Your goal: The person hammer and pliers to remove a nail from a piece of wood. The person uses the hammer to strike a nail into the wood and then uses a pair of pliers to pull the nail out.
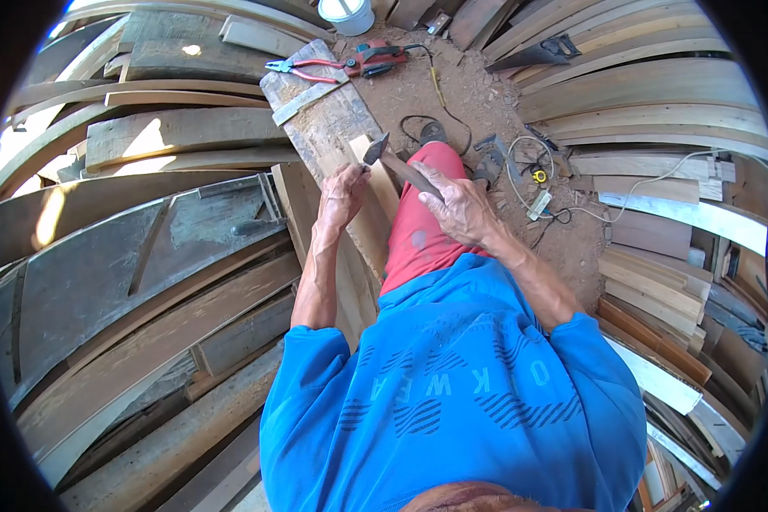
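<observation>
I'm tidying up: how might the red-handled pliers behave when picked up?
The red-handled pliers probably won't roll, lying flat with handles spread. Lifted by one handle, they may swing at the pivot. The metal-looking nose suggests some weight up front.

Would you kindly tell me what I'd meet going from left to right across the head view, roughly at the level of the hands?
Large grey panel with battens, left hand, hammer head, right hand, yellow tape measure.
</observation>
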`<move>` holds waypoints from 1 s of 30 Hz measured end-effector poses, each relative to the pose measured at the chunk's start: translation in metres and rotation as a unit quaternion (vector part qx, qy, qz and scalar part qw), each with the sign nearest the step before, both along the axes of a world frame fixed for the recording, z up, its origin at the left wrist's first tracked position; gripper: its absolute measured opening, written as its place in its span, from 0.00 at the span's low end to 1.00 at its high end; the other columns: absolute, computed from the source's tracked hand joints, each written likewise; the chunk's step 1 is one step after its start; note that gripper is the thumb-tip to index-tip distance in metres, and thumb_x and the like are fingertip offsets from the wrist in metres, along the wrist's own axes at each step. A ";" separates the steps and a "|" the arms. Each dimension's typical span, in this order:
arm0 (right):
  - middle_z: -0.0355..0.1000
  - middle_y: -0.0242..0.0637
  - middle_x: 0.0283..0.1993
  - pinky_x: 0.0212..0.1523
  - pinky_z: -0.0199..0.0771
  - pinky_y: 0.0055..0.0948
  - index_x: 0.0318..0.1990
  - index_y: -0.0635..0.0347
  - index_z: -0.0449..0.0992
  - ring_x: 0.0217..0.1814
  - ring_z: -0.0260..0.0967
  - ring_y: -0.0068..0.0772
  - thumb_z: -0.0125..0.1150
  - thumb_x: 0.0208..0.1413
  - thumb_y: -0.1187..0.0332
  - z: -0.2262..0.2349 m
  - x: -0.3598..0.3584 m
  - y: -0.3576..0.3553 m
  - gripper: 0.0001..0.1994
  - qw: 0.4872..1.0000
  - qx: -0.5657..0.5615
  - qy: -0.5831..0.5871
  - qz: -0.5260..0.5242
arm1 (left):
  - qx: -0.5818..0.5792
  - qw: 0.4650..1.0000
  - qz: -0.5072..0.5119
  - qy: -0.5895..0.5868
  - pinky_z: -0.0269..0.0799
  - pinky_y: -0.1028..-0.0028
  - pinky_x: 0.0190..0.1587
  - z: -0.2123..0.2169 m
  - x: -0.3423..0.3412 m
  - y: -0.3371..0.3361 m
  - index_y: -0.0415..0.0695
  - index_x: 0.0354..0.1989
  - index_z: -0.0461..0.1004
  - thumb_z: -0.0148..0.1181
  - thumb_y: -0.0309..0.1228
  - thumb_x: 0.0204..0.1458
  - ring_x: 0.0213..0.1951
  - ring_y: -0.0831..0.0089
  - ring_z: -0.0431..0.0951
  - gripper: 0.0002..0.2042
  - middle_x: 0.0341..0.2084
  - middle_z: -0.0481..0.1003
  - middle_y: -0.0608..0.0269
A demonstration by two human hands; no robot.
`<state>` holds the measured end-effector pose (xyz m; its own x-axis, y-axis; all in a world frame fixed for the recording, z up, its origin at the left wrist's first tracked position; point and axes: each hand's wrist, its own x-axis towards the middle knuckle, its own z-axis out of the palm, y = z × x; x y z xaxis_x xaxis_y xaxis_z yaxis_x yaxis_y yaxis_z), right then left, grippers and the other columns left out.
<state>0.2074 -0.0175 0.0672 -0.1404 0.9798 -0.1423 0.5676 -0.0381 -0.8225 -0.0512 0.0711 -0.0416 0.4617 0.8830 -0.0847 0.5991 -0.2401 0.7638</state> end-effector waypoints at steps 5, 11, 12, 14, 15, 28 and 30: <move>0.79 0.63 0.42 0.45 0.79 0.56 0.71 0.61 0.67 0.44 0.80 0.66 0.59 0.67 0.64 0.001 0.005 -0.010 0.27 0.999 -0.023 0.003 -0.025 | 0.038 0.998 0.041 -0.001 0.80 0.62 0.40 -0.004 0.002 -0.006 0.41 0.40 0.83 0.64 0.28 0.60 0.34 0.56 0.86 0.05 0.32 0.83 0.50; 0.77 0.67 0.50 0.51 0.78 0.55 0.69 0.66 0.67 0.49 0.78 0.67 0.58 0.67 0.64 0.014 0.008 -0.028 0.26 0.996 -0.062 0.049 -0.045 | 0.060 0.997 0.054 -0.006 0.80 0.62 0.40 -0.010 0.003 0.001 0.41 0.38 0.82 0.60 0.25 0.61 0.35 0.53 0.85 0.05 0.31 0.82 0.51; 0.78 0.66 0.48 0.49 0.78 0.55 0.69 0.66 0.68 0.47 0.79 0.66 0.58 0.67 0.64 0.014 0.010 -0.032 0.26 0.995 -0.068 0.057 -0.041 | 0.040 0.997 0.065 -0.006 0.80 0.63 0.40 -0.012 0.005 0.001 0.41 0.39 0.82 0.60 0.26 0.62 0.35 0.56 0.86 0.05 0.31 0.83 0.52; 0.78 0.65 0.44 0.46 0.78 0.56 0.69 0.66 0.68 0.44 0.79 0.65 0.58 0.67 0.64 0.008 0.008 -0.038 0.25 0.995 -0.057 0.065 -0.050 | -0.035 0.992 0.119 -0.016 0.80 0.66 0.40 -0.014 -0.002 -0.001 0.40 0.42 0.82 0.61 0.29 0.63 0.34 0.64 0.86 0.06 0.29 0.84 0.52; 0.79 0.64 0.41 0.42 0.78 0.56 0.69 0.66 0.68 0.40 0.80 0.65 0.58 0.68 0.64 0.003 0.008 -0.043 0.25 0.995 -0.047 0.076 -0.050 | -0.015 0.992 0.127 -0.009 0.80 0.67 0.40 -0.015 -0.004 -0.001 0.40 0.43 0.82 0.61 0.30 0.64 0.33 0.67 0.86 0.07 0.29 0.85 0.53; 0.81 0.56 0.38 0.43 0.80 0.45 0.73 0.63 0.65 0.40 0.83 0.53 0.56 0.70 0.64 0.050 0.030 -0.042 0.26 0.992 -0.017 0.060 -0.106 | -0.052 0.996 0.069 -0.011 0.79 0.67 0.39 0.012 0.009 0.020 0.40 0.41 0.82 0.63 0.31 0.60 0.32 0.67 0.84 0.08 0.27 0.83 0.54; 0.80 0.54 0.38 0.43 0.80 0.43 0.74 0.62 0.64 0.39 0.82 0.50 0.56 0.71 0.64 0.054 0.027 -0.038 0.27 0.992 -0.006 0.073 -0.104 | -0.043 0.997 0.064 0.012 0.78 0.64 0.40 0.012 0.005 0.018 0.40 0.41 0.82 0.63 0.30 0.60 0.33 0.62 0.84 0.07 0.28 0.82 0.52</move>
